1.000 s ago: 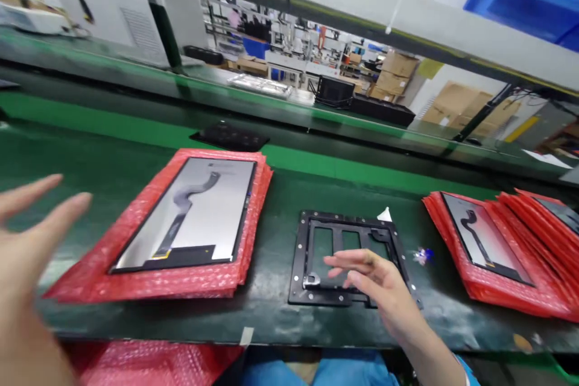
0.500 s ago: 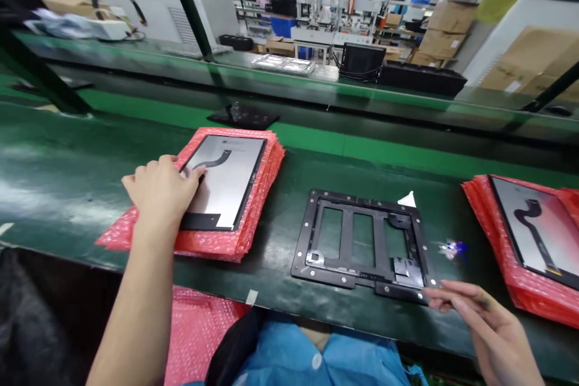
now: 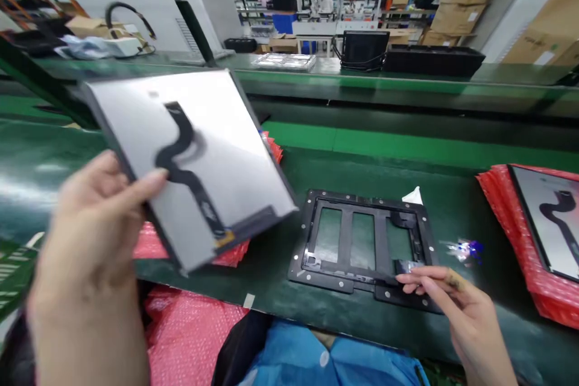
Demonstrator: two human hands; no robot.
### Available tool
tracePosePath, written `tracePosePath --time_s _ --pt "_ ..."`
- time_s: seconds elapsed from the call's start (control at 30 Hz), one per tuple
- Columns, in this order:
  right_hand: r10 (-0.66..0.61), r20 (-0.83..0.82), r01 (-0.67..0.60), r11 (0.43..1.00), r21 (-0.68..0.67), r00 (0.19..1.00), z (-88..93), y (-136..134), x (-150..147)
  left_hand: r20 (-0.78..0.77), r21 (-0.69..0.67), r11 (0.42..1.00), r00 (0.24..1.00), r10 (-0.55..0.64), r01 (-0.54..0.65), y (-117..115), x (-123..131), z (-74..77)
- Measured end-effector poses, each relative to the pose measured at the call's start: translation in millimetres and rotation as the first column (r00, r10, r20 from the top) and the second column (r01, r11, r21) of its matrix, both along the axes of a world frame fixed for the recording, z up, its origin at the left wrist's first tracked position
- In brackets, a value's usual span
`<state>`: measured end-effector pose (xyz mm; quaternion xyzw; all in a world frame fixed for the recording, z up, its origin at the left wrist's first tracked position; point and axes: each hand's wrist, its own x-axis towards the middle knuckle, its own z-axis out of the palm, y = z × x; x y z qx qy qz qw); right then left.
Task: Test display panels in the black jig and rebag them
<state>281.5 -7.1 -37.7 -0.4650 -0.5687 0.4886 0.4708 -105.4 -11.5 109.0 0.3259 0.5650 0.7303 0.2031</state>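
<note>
My left hand grips a thin screen panel by its left edge, thumb over its silvery back. The panel is raised and tilted above the bench, and a black wavy flex cable runs down that back. On the bench lies a black rectangular frame fixture with cross bars and small round metal dots. My right hand reaches over the frame's lower right corner, thumb and fingers pinched together. Whatever sits between those fingertips, if anything, is too small to make out.
Behind the raised panel, pink bubble-wrap sheets are partly hidden. Another bubble-wrap stack at the right bears a second panel. Small shiny film bits and a white scrap lie by the frame. A shelf spans the back.
My left hand has lifted the screen panel off the bubble-wrap stack, up and toward the camera. My right hand has shifted left, from the frame's corner edge to over the frame.
</note>
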Motion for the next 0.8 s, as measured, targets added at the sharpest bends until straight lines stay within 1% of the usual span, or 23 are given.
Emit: tracePosePath --time_s 0.03,0.1,0.17,0.2,0.27,0.37,0.43,0.5,0.57,0.63,0.73,0.8 --pt "-0.011 0.019 0.010 0.999 0.040 1.000 4.1 0 -6 0.068 -0.012 0.999 0.996 -0.050 0.051 0 21 -9.0" --pt "-0.026 0.095 0.011 0.987 0.158 0.995 13.6 3 -19 0.181 -0.080 0.985 0.974 -0.135 0.152 0 61 -30.6" --pt "-0.078 0.200 0.013 0.951 0.309 0.977 22.2 10 -29 0.249 -0.150 0.954 0.943 -0.219 0.261 2 91 -51.8" --pt "-0.118 0.243 0.017 0.925 0.380 0.963 25.4 13 -33 0.262 -0.177 0.934 0.930 -0.259 0.310 3 102 -60.8" --pt "-0.191 0.305 0.020 0.874 0.485 0.933 29.3 22 -38 0.256 -0.201 0.899 0.907 -0.335 0.388 5 114 -74.3" --pt "-0.274 0.379 0.027 0.839 0.543 0.884 30.5 30 -41 0.225 -0.207 0.862 0.880 -0.418 0.462 4 120 -83.6" --pt "-0.328 0.432 0.041 0.832 0.553 0.840 30.7 32 -39 0.212 -0.224 0.839 0.865 -0.455 0.496 2 122 -84.1" --pt "-0.354 0.476 0.053 0.842 0.537 0.805 31.8 32 -36 0.199 -0.239 0.821 0.853 -0.482 0.519 -1 125 -82.1" --pt "-0.334 0.520 0.045 0.870 0.490 0.786 33.9 31 -32 0.190 -0.250 0.810 0.847 -0.496 0.530 -2 129 -79.8" --pt "-0.285 0.563 0.022 0.904 0.427 0.776 36.0 31 -30 0.192 -0.262 0.803 0.844 -0.500 0.535 -2 131 -79.3" --pt "-0.197 0.578 -0.004 0.945 0.328 0.792 35.9 34 -30 0.213 -0.267 0.794 0.837 -0.505 0.547 3 130 -83.8" --pt "-0.121 0.507 -0.006 0.970 0.242 0.853 32.9 37 -29 0.239 -0.268 0.799 0.841 -0.486 0.538 7 128 -87.7"
